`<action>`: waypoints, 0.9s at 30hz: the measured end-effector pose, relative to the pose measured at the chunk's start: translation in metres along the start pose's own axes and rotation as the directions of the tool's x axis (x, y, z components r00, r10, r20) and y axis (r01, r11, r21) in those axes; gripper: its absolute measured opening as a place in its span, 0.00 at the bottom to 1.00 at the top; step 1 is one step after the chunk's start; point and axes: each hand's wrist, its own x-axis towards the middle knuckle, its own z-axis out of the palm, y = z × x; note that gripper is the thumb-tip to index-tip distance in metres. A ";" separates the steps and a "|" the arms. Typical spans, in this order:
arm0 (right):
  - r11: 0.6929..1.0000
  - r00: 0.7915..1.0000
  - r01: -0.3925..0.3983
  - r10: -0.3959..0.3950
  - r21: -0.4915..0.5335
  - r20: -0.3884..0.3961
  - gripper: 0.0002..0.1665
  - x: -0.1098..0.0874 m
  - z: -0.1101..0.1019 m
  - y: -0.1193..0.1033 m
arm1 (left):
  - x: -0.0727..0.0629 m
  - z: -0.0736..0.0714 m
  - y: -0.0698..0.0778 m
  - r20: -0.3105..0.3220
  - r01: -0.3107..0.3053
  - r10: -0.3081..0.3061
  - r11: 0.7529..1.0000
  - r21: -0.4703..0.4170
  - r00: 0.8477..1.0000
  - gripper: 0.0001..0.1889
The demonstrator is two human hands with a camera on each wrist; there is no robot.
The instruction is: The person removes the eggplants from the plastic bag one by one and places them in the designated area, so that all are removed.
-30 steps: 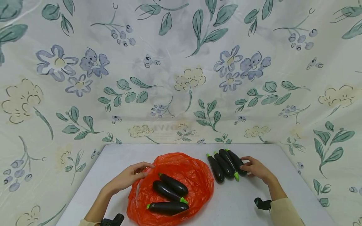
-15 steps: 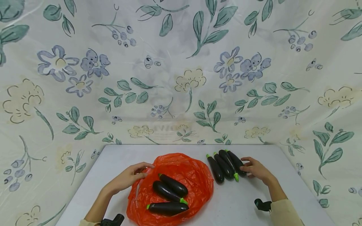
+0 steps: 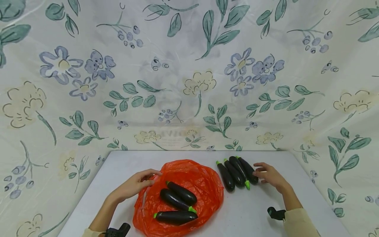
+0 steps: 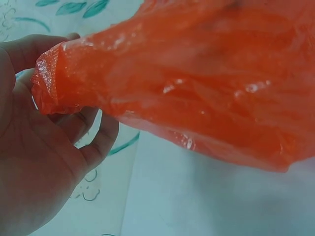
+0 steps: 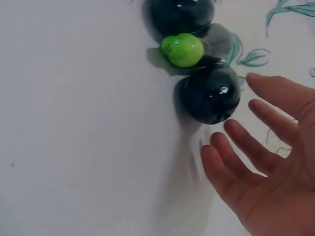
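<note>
Left hand (image 3: 137, 184) has thumb and fingers curled round the rim of a crinkled, translucent red-orange plastic bag (image 3: 208, 191), which lies spread on a smooth white table (image 3: 251, 214). Three long, glossy, near-black eggplants (image 3: 176, 218) with green stem ends lie in the bag. Four more of the same kind form a slanted row (image 3: 226, 177) on the table, just right of the bag.

Right hand (image 3: 270, 176) is at the row's right end, fingers spread apart, nothing gripped; the rightmost eggplant (image 3: 248, 168) is right by the fingertips, contact can't be told.

Risks, my judgement: the skin looks slick and the body round, so a one-sided fingertip push could roll the rightmost eggplant into its neighbours and scatter the row. A shallow grip on the blunt end could slip and drop it. The leftmost of the row lies just beside the bag, so a nudge could shove it into the plastic. The bag looks thin and floppy: if the left grip loosens, the rim could sag inward; a hard tug could shift the load or tear it.
</note>
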 end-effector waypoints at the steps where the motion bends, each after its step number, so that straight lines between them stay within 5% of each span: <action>1: 1.000 1.000 0.002 -0.002 0.003 -0.011 0.34 0.000 -0.001 -0.001 | 0.000 0.000 0.000 -0.001 0.001 -0.001 1.000 0.005 1.000 0.19; 15: 0.999 0.996 0.051 -0.051 -0.006 -0.080 0.30 0.004 0.000 -0.022 | -0.001 0.000 0.001 -0.012 0.004 -0.004 1.000 0.027 1.000 0.19; 27: 0.977 0.977 0.204 -0.199 -0.063 0.072 0.28 0.007 0.029 -0.075 | -0.001 0.000 0.003 -0.018 -0.004 0.005 1.000 0.031 1.000 0.18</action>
